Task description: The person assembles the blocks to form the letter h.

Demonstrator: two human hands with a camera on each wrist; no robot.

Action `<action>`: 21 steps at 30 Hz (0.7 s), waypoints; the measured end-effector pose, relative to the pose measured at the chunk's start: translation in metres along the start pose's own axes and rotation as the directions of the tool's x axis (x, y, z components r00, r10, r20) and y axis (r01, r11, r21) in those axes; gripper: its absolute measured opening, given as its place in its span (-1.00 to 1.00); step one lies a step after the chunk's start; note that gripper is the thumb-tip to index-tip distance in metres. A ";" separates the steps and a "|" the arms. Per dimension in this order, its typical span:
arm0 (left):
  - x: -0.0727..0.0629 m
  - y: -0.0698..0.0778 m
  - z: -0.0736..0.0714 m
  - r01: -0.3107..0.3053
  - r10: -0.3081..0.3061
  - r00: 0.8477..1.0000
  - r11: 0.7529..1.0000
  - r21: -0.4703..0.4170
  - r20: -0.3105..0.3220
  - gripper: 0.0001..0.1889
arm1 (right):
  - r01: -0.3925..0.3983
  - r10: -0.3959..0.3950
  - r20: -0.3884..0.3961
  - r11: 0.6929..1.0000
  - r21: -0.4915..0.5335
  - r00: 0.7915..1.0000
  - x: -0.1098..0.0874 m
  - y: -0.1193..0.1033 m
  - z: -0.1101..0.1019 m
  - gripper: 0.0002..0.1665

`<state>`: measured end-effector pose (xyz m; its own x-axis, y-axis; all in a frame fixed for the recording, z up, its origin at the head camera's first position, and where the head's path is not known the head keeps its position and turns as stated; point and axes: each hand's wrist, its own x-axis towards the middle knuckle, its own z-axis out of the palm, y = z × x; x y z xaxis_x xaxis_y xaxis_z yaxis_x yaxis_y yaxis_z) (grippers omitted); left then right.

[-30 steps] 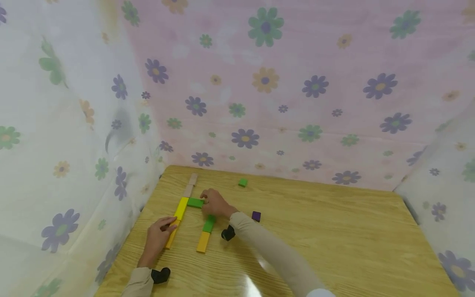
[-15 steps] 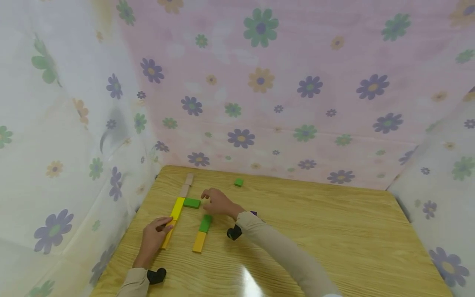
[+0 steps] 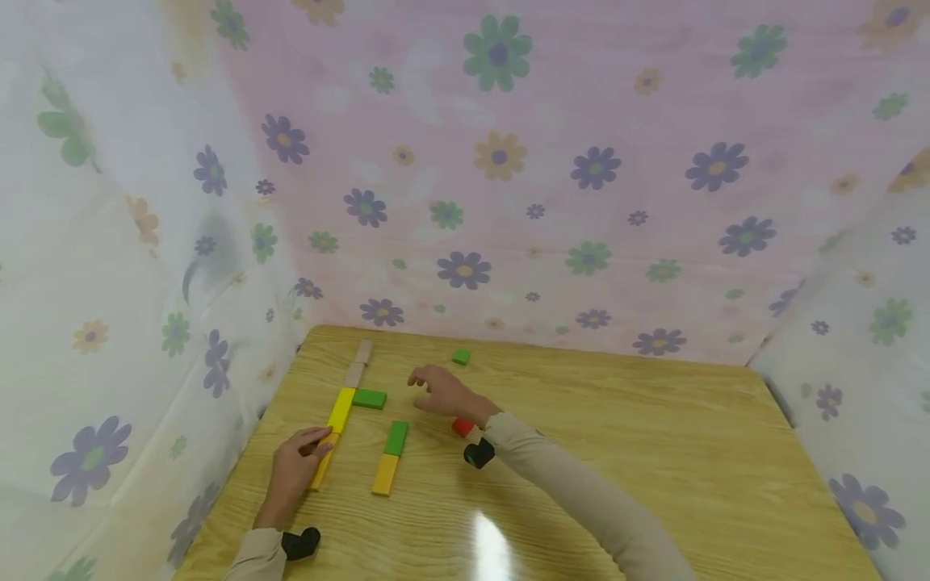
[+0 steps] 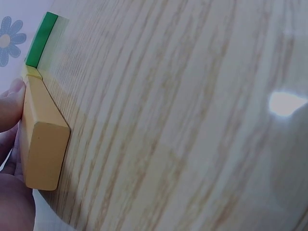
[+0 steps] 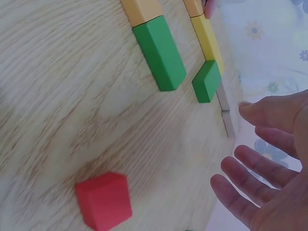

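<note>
In the head view a line of blocks runs along the table's left side: two pale wooden blocks [image 3: 354, 374], a yellow block [image 3: 341, 410] and an orange block [image 3: 320, 472]. My left hand [image 3: 293, 468] rests with relaxed fingers at the orange block, near its seam with the yellow one. A green block [image 3: 369, 399] lies crosswise against the yellow block's far end. Closer to the middle, another green block [image 3: 395, 437] meets a second orange block [image 3: 385, 474] end to end. My right hand [image 3: 445, 391] hovers right of these, fingers spread and holding nothing.
A red block [image 5: 103, 202] lies on the table [image 3: 617, 452] near the right wrist, partly hidden in the head view. Farther back sits a small green block [image 3: 461, 356]. Flowered cloth [image 3: 538, 242] walls the table at the back and sides.
My right hand has drawn away to the right from the crosswise green block. The red block has come into view; a purple block is now hidden by the sleeve. My left hand stays put.
</note>
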<state>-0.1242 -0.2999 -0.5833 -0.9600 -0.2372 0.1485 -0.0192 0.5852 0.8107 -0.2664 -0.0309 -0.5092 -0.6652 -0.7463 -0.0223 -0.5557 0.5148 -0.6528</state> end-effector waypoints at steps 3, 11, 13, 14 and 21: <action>-0.001 0.002 -0.002 0.004 -0.004 1.000 1.000 0.002 0.006 -0.69 | -0.009 0.009 0.006 1.000 0.020 1.000 -0.007 0.004 -0.004 -0.60; -0.001 0.000 0.000 0.014 -0.014 1.000 1.000 -0.006 0.002 -0.69 | -0.021 0.021 0.007 1.000 -0.017 1.000 -0.028 0.017 -0.009 -0.60; -0.001 -0.001 0.000 0.011 -0.011 1.000 1.000 -0.002 -0.002 -0.69 | -0.030 0.030 0.004 0.999 -0.039 1.000 -0.034 0.019 -0.008 -0.61; -0.001 -0.001 0.001 0.013 -0.013 1.000 1.000 0.001 -0.003 -0.69 | -0.037 0.037 0.003 0.998 -0.054 0.999 -0.037 0.020 -0.008 -0.61; -0.002 0.000 0.001 0.015 -0.015 1.000 1.000 0.007 0.001 -0.69 | -0.084 0.082 -0.020 0.989 -0.119 0.996 -0.057 0.022 -0.003 -0.60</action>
<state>-0.1225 -0.2986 -0.5841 -0.9601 -0.2446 0.1359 -0.0351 0.5871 0.8088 -0.2423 0.0241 -0.5197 -0.7182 -0.6931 -0.0608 -0.5532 0.6219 -0.5542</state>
